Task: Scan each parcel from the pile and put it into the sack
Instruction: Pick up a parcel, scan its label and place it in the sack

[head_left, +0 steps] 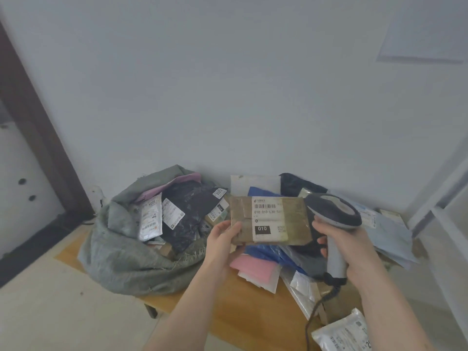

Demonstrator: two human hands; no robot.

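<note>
The flat brown cardboard parcel (271, 220) has a white label with black bars and a black box saying 010. The baggy woven sack (131, 259) is grey-green. The plastic handheld scanner (334, 214) is grey and black. The soft pink padded bag (255, 271) lies on a blue plastic bag (268, 250).

Below the right hand (347, 247), a white parcel (342, 333) is cut off by the bottom edge. Small print on the label (269, 219) between the hands is too blurred to read. The scanner cable (312, 315) runs out of frame.
</note>
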